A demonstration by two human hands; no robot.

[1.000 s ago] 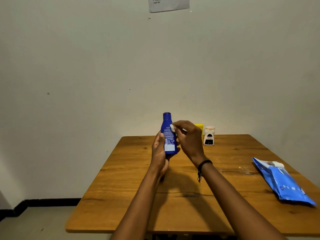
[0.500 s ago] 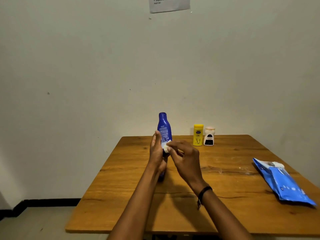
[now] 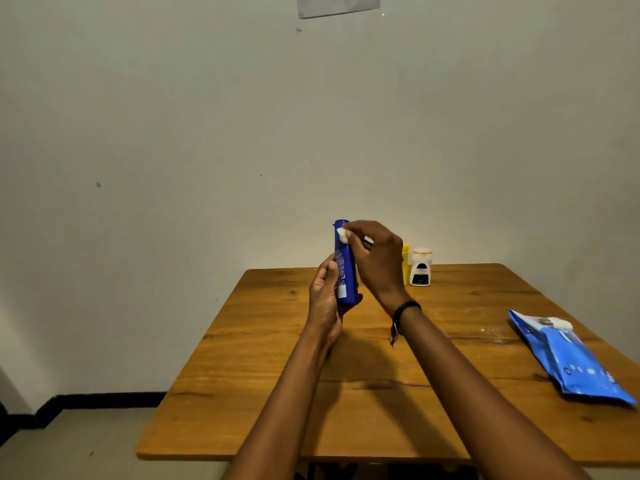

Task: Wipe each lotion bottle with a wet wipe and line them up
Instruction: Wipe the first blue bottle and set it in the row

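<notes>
Both forearms reached forward over the counter. The left hand gripped the upright blue bottle low down, raised above the counter, while the right hand arched over, fingers pinching a white wipe against the bottle's top.

- The table stands with its far edge against the wall.
- A lotion bottle is held upright above the table's far middle, the left hand on its lower part.
- The right hand presses a wipe to the bottle's top.
- Two more bottles stand side by side at the far edge: one just behind the right hand, the other to its right.
- A wipes pack lies at the table's right edge.
- A paper sheet hangs high on the wall.
</notes>
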